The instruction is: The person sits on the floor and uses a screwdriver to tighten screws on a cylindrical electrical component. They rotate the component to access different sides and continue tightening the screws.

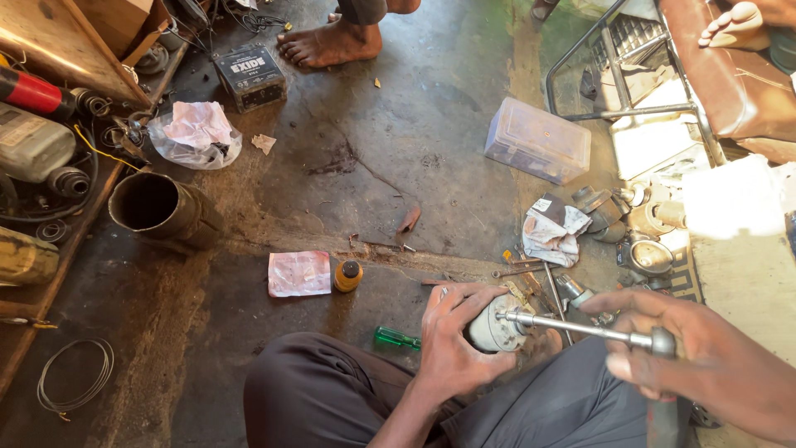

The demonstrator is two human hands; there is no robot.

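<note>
Grey metal cylinder (495,325), round end up | gripped in left hand (452,344) over lap | right hand (663,344) closed on steel rod (580,328) seated in cylinder.

Shiny metal shaft (580,327), rough stained concrete floor (398,158)

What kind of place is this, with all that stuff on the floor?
Probably a small repair workshop. A black battery sits on the stained concrete floor, metal parts lie about, and the left hand holds a small metal cylinder.
</note>
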